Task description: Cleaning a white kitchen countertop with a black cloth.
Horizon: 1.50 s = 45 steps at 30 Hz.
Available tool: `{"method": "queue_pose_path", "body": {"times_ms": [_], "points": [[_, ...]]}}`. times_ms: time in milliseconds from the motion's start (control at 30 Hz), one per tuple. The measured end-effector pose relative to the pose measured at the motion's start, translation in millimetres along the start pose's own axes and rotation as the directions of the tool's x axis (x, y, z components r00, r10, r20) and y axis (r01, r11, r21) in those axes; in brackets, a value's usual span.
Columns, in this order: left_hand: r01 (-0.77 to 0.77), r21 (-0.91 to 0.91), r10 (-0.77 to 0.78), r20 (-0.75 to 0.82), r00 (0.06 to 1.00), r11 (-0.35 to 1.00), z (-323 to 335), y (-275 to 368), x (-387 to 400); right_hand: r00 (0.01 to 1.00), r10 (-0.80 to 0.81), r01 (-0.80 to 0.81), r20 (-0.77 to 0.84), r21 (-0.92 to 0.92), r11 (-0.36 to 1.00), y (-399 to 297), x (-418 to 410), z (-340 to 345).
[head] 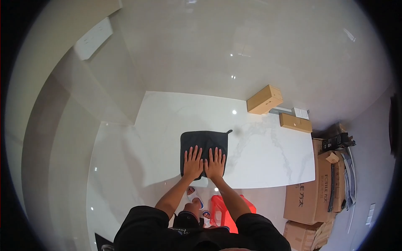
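Observation:
A dark, square cloth (204, 139) with rounded corners and a small hanging loop at its upper right corner lies spread on a white marble-patterned countertop (257, 157). My left hand (193, 163) rests palm down on the cloth's lower left part, fingers spread and pointing away from me. Beside it, my right hand (215, 163) lies flat on the lower right part in the same way. The thumbs are close together near the middle. Neither hand grips the cloth. Its near edge is partly hidden by my wrists.
At the back right of the countertop stand a tall cardboard box (263, 100), a low cardboard box (295, 123) and a small white box (300, 113). Large cartons (301, 200) are stacked off its right end. Below the near edge is a red plastic stool (230, 216).

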<state>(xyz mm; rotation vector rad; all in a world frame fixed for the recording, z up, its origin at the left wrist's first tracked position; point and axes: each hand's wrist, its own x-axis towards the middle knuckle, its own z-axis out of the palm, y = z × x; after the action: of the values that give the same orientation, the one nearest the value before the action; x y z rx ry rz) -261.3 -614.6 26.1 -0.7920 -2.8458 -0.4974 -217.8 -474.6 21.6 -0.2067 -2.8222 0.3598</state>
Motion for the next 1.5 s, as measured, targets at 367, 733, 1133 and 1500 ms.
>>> {"method": "queue_pose_path", "body": {"times_ms": [367, 733, 1133, 1500], "points": [[0.055, -0.026, -0.056, -0.013, 0.998, 0.998, -3.5, 1.8, -81.9, 0.961, -0.032, 0.026, 0.275, 0.027, 0.999, -3.5, -67.6, 8.5], [0.249, -0.048, -0.252, -0.075, 0.965, 0.967, -5.4, -76.5, 14.5, 0.925, -0.191, 0.195, 0.329, 0.021, 0.981, -23.4, 58.1, 45.3], [0.255, -0.023, -0.256, -0.048, 0.966, 0.967, 14.2, -182.8, 203.5, 0.910, -0.180, 0.187, 0.374, 0.018, 0.982, -42.5, 263.3, 120.2], [0.225, -0.016, -0.225, -0.036, 0.974, 0.974, 19.4, -217.8, 265.8, 0.909, -0.132, 0.141, 0.396, 0.006, 0.990, -53.5, 328.0, 129.7]]}}
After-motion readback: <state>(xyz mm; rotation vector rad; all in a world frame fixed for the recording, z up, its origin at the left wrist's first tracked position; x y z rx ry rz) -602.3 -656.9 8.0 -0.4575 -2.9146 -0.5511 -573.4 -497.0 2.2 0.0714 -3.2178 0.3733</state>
